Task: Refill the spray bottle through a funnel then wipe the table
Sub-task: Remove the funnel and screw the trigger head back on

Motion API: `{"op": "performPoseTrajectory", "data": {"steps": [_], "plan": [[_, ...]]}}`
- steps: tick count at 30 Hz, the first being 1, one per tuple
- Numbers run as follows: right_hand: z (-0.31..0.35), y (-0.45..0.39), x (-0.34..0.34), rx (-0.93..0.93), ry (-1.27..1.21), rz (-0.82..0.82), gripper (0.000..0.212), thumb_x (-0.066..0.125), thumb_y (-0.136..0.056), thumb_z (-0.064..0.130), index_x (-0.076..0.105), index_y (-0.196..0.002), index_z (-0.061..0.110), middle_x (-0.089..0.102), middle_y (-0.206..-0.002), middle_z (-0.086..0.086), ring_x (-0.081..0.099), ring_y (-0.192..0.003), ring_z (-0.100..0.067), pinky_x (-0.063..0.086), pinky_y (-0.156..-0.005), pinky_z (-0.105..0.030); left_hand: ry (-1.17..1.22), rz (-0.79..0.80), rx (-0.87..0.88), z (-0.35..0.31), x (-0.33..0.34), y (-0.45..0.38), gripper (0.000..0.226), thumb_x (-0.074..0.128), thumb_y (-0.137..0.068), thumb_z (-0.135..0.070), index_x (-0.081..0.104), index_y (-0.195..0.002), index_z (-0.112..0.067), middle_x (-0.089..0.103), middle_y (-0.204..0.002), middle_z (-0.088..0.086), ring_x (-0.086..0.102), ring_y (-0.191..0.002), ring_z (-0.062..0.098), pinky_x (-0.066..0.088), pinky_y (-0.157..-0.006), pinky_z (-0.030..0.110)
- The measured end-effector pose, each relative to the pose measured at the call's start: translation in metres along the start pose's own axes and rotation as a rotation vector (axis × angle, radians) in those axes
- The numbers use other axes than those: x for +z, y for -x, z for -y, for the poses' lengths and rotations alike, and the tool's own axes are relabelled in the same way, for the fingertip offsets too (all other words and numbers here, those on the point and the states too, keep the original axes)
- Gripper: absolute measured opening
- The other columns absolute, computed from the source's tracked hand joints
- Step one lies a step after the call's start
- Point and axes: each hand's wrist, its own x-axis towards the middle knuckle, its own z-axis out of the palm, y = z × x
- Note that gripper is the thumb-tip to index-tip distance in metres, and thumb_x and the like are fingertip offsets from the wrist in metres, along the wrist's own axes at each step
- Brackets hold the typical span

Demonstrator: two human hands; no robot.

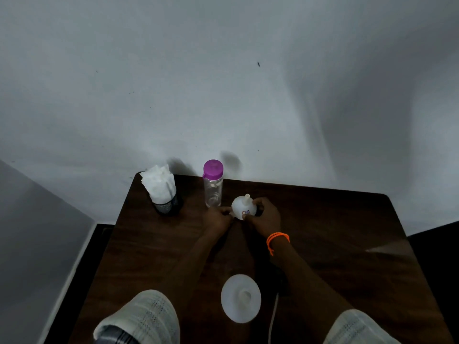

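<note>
Both hands meet on a small white bottle (243,206) standing on the dark wooden surface (335,232), a little behind its middle. The bottle is round-bodied with a thin open neck pointing up and a small red and blue label on its front; what is inside it I cannot tell. The right hand (264,216), with an orange band (277,240) at the wrist, curls around the bottle's right side. The left hand (218,216) pinches at the bottle's lower left edge with bent fingers.

Just behind and to the left of the bottle stands a clear plastic bottle (213,191) with a purple cap (213,169), upright and closed; it looks empty, though the light is dim. Further left, near the back left corner, a black mesh cup (167,204) holds a bunch of white paper napkins (159,182) sticking up out of it.

Nearer the person, well apart from the bottles, a white funnel (241,297) lies on the surface with its wide mouth facing up. A thin pale cord (272,319) runs beside it toward the front edge.

The back edge of the surface meets a pale wall (223,83). The whole right half of the surface lies open, out to the rounded back right corner. On the left, the edge drops to a dark floor strip (82,269).
</note>
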Motion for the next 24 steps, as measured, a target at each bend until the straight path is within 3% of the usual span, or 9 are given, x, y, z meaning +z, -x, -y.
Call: {"op": "performPoseTrajectory", "data": {"steps": [2, 8, 11, 13, 15, 20, 24], "plan": [[-0.007, -0.009, 0.005, -0.004, 0.023, -0.01, 0.049, 0.083, -0.056, 0.035, 0.063, -0.1, 0.03, 0.071, -0.104, -0.001, 0.066, -0.101, -0.027, 0.058, -0.085, -0.043, -0.032, 0.008, 0.014, -0.002, 0.001, -0.004, 0.023, 0.069, -0.092, -0.009, 0.076, -0.114, -0.012, 0.075, -0.088, 0.009, 0.065, -0.075, 0.017, 0.057, -0.078, 0.033], [-0.007, -0.013, 0.006, 0.03, 0.05, -0.037, 0.062, 0.089, -0.06, 0.039, 0.064, -0.115, 0.025, 0.071, -0.114, -0.001, 0.066, -0.108, -0.027, 0.054, -0.093, -0.051, -0.073, -0.005, 0.049, -0.005, -0.002, 0.004, 0.024, 0.068, -0.093, -0.014, 0.075, -0.116, -0.014, 0.077, -0.096, 0.011, 0.072, -0.089, 0.024, 0.06, -0.086, 0.037], [-0.008, -0.003, -0.009, 0.097, 0.081, -0.026, 0.073, 0.091, -0.064, 0.038, 0.061, -0.128, 0.022, 0.067, -0.126, -0.002, 0.061, -0.118, -0.027, 0.048, -0.102, -0.054, -0.062, -0.033, 0.016, -0.004, -0.007, 0.018, 0.012, 0.07, -0.092, -0.018, 0.079, -0.101, -0.016, 0.077, -0.09, 0.009, 0.073, -0.087, 0.027, 0.061, -0.084, 0.041], [-0.015, 0.008, -0.022, 0.156, 0.065, -0.025, 0.071, 0.09, -0.069, 0.033, 0.06, -0.132, 0.018, 0.066, -0.13, -0.005, 0.061, -0.12, -0.027, 0.048, -0.105, -0.05, -0.037, -0.049, -0.015, -0.002, -0.012, 0.032, 0.014, 0.069, -0.092, -0.017, 0.075, -0.083, -0.027, 0.076, -0.083, 0.005, 0.072, -0.084, 0.025, 0.06, -0.084, 0.041], [-0.02, 0.025, -0.037, 0.207, 0.046, -0.029, 0.066, 0.088, -0.074, 0.027, 0.061, -0.132, 0.014, 0.065, -0.131, -0.009, 0.061, -0.12, -0.027, 0.048, -0.106, -0.042, -0.006, -0.04, -0.063, 0.002, -0.017, 0.05, 0.02, 0.069, -0.092, -0.017, 0.069, -0.078, -0.032, 0.074, -0.081, 0.002, 0.069, -0.08, 0.02, 0.06, -0.085, 0.04], [-0.037, 0.073, -0.068, 0.295, 0.084, -0.046, 0.042, 0.085, -0.078, 0.02, 0.07, -0.116, 0.008, 0.071, -0.118, -0.013, 0.065, -0.113, -0.03, 0.047, -0.095, -0.03, 0.09, -0.002, -0.151, 0.02, -0.026, 0.096, 0.012, 0.071, -0.09, -0.015, 0.072, -0.089, -0.027, 0.076, -0.09, 0.006, 0.07, -0.08, 0.019, 0.061, -0.078, 0.035], [-0.049, 0.109, -0.081, 0.351, 0.111, -0.027, 0.038, 0.086, -0.078, 0.028, 0.074, -0.11, 0.01, 0.073, -0.113, -0.011, 0.066, -0.11, -0.029, 0.048, -0.093, -0.031, 0.122, 0.042, -0.174, 0.042, -0.031, 0.131, 0.017, 0.072, -0.089, -0.011, 0.076, -0.098, -0.024, 0.077, -0.09, 0.006, 0.074, -0.086, 0.028, 0.063, -0.083, 0.044]]}}
